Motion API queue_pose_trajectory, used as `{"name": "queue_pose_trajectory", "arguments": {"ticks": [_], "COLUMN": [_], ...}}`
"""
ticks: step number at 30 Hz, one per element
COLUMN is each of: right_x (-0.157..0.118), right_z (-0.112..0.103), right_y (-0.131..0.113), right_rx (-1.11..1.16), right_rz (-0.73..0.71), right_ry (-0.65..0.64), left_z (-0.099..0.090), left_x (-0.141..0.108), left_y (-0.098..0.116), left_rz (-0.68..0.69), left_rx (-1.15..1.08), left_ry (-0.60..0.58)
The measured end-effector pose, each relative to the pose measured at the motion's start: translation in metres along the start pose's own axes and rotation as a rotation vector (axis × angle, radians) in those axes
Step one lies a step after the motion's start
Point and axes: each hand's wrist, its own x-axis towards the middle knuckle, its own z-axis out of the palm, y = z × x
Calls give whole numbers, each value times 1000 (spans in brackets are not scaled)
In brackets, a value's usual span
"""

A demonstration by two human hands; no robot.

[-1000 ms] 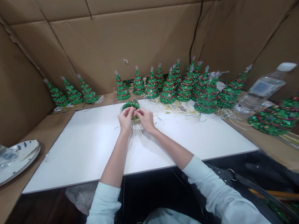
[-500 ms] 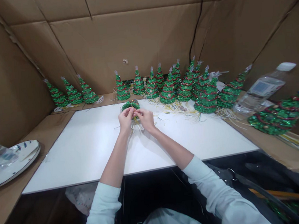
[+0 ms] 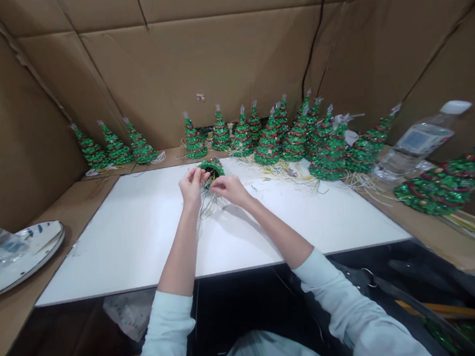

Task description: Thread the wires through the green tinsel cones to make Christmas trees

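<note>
Hands r drifting apart rn, L grip [image 3: 192,185] pinching the tipped green sequin tree [image 3: 211,169] and its wires [image 3: 207,205], R grip [image 3: 231,189] pulling back narrow, can't tell if holding anything.

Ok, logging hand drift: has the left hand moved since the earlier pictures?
Yes, leftward: the left hand now sits left of the green tinsel tree it was below.
</note>
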Motion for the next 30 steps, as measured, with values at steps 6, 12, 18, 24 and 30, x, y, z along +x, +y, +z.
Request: {"name": "queue_pose_trajectory", "arguments": {"ticks": [6,12,18,24,30], "right_x": [-4,-8,-10,-5,-6], "right_z": [-2,-6,2,-16,-29], "right_y": [-2,-8,-17,-5,8], "right_rx": [-325,-442,-548,-155,341], "right_rz": [-264,-224,-196,-83,39], "right_ry": [-373,-387,-399,-308,-129], "left_z": [1,0,0,0,1], "left_x": [-1,-1,-3,0,-1], "left_y": [0,-1,0,-1,-1], "left_rz": [67,44,72,82,61], "left_rx": [16,38,32,7,31], "left_ry": [14,30,13,24,27]}}
